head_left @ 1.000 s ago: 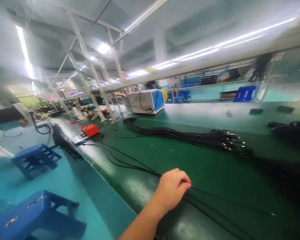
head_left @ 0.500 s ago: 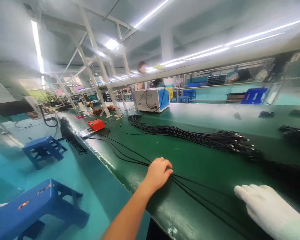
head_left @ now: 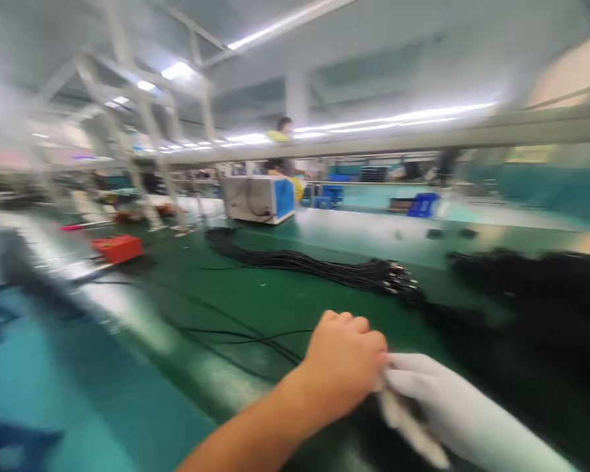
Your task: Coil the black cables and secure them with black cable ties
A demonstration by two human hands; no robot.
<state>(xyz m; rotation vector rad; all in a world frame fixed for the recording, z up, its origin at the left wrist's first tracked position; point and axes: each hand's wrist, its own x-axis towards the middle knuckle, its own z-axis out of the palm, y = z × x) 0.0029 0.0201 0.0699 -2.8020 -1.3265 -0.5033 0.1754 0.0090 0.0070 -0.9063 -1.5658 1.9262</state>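
My left hand (head_left: 347,357), bare, is closed over the green tabletop, with its knuckles up. Thin black cables (head_left: 282,347) run from the left up to it and disappear beneath the fingers. My right hand (head_left: 442,400), in a white glove, meets the left one at the fingertips. Its fingers look bent and pressed together, though blur and the left hand hide what lies between them. Beyond both hands lies a thick bundle of black cables (head_left: 319,265) with metal-tipped ends toward the right.
A red box (head_left: 118,248) stands at the left of the green table (head_left: 216,295). Behind the bundle is a white and blue machine (head_left: 255,198). More dark cables (head_left: 531,295) are heaped at the right. A person (head_left: 284,131) is farther back.
My view has turned right. The gloved right hand has come in to meet the left hand, which is now more tightly closed. The cables left of the hands have shifted.
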